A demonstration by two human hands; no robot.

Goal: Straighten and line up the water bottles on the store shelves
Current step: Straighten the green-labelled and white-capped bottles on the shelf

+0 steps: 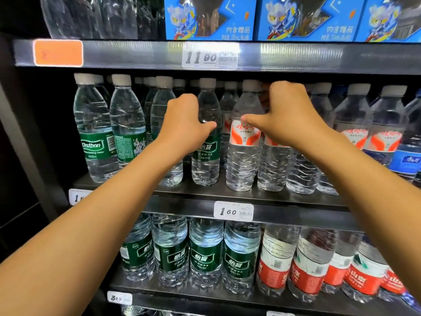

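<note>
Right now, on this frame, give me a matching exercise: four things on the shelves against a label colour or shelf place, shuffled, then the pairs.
Things:
1. Bottle under the left hand
2. Bottle at the right hand
3. Blue boxes
4. Large red-label bottles

Descriptions:
A. top shelf
B. green label, middle shelf
C. bottom shelf, right side
D. white and orange-red label, middle shelf

Pairs: 1-B, 2-D, 3-A, 4-C
</note>
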